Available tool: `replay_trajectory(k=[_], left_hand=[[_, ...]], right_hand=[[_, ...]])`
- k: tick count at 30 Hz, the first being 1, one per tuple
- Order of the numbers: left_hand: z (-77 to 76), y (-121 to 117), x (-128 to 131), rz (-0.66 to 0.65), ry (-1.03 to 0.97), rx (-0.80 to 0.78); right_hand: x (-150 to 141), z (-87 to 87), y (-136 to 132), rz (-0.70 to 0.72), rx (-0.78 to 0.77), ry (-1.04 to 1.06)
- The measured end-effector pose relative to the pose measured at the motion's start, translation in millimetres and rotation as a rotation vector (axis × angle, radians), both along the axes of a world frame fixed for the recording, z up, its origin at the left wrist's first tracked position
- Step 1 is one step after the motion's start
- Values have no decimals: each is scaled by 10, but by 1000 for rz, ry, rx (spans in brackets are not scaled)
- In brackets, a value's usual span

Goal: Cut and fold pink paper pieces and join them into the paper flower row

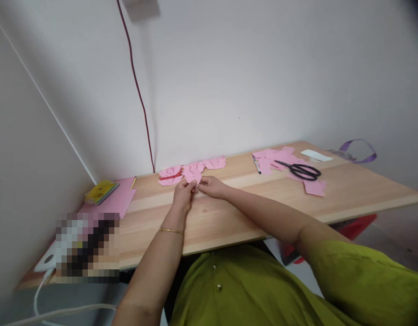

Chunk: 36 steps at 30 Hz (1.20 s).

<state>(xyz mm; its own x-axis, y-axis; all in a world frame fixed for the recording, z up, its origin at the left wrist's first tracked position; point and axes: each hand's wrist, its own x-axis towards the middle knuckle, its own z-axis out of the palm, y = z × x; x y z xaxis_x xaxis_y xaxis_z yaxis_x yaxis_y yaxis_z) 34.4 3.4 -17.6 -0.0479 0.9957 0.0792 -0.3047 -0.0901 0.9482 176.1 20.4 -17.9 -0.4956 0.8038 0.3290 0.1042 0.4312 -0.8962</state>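
Between my two hands is a piece of pink paper, raised just above the wooden table. My left hand pinches its lower edge between thumb and fingers. From the other side my right hand is closed on the same piece, close to the left fingertips. Just behind it lie cut, creased pink paper pieces in a row along the wall. A dark red strip rests among the pieces on the left. The exact fold under my fingers is too small to make out.
Black-handled scissors lie on pink scraps at the right, beside a pen and a white strip. Pink sheets and a yellow packet are at the left. A white cable hangs off the left edge.
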Motion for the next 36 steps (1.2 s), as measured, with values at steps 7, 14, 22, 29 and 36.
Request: replay_trajectory(k=[7, 14, 22, 29, 36], left_hand=[[14, -12, 5, -5, 6, -18], [11, -11, 7, -11, -10, -12], [-34, 26, -14, 4, 33, 20], [-24, 16, -9, 25, 57, 16], [-7, 11, -4, 15, 48, 8]], right_hand=[[12, 7, -7, -20, -17, -27], [20, 25, -19, -12, -18, -33], [10, 31, -20, -24, -20, -29], [9, -1, 4, -69, 9, -38], [-8, -43, 30, -81, 37, -8]])
